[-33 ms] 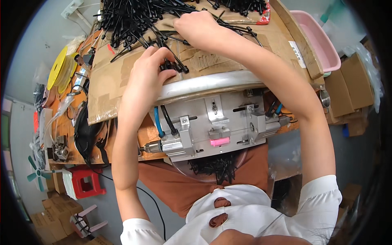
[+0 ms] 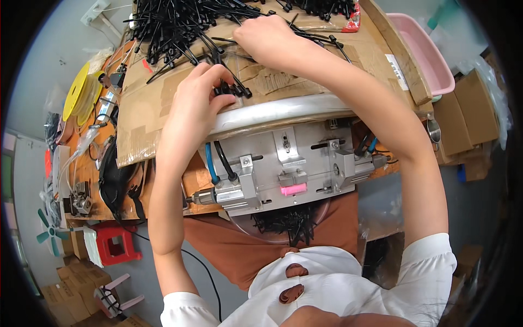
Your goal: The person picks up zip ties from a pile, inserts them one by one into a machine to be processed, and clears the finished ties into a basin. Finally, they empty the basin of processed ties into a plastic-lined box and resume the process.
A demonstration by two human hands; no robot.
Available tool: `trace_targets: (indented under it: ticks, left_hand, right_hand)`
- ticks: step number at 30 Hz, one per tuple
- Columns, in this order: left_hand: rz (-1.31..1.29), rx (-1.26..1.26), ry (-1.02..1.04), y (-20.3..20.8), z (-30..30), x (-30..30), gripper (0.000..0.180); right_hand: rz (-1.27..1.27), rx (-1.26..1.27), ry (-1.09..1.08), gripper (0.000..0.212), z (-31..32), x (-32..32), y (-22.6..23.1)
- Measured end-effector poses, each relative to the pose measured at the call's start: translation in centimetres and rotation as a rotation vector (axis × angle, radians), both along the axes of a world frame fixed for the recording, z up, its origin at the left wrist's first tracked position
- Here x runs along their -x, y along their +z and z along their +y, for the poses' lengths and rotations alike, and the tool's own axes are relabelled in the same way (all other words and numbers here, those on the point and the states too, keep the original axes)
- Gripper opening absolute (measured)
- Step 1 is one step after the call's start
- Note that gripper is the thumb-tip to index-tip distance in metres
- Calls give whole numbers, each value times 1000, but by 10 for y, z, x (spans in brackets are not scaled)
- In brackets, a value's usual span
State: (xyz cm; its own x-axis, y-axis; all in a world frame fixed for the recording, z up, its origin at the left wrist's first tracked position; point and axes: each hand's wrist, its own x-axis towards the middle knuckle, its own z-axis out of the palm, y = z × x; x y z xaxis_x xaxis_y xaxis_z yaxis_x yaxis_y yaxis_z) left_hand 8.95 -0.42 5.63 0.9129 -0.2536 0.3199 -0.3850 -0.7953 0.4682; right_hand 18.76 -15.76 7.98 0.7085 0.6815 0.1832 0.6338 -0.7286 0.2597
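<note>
A large heap of thin black rods with thicker heads (image 2: 174, 27) lies at the far left of a cardboard sheet (image 2: 143, 117). At the heap's near edge, my left hand (image 2: 192, 101) curls its thumb and fingers around a small bunch of the black rods (image 2: 222, 91), their thick heads pointing toward me. My right hand (image 2: 265, 39) is closed, knuckles up, beside the heap at the far middle. Its fingertips are turned away, so what they hold is hidden. Loose rods lie close to both hands.
Nearer me, a metal fixture (image 2: 283, 201) with two clamp cylinders holds a pink piece (image 2: 293, 189). A translucent roll-like edge (image 2: 278, 112) borders the cardboard. More black rods sit in a bowl on my lap. A pink basin (image 2: 422, 54) stands right, a yellow spool (image 2: 76, 90) left.
My right hand has shifted very slightly to the right, and the rod near its fingertips lies at a different angle. My left hand stays almost still around its bunch.
</note>
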Motion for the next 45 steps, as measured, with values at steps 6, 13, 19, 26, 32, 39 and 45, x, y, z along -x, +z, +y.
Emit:
trace_targets:
  ticks: [6,13,19,26,32,39,45]
  left_hand:
    - [-59,12,-237,12,-10,-6,19]
    - [198,214,-253,39,1,-21,18]
    - [-84,401,-101,11,-8,54,22]
    - [-103,147,44,-90,-73,183,78]
    - [-28,2,46,-118,-104,182,78]
    - [-118,134,46,-95,-99,176,71]
    - [-385,380,-182,-55,-111,132,55]
  right_hand:
    - [-72,-120,-51,13,-52,18,-12]
    - [-111,-656,2,18,-87,17,-10]
    - [572,-1390,3,29,-110,66,12]
    - [749,-1620,148,29,-155,115,-24]
    - [853,-1720,217,34,-166,139,-35]
    - [646,-1631,12,19,-131,185,-38]
    - [630,-1498,-20,18,-116,210,-61]
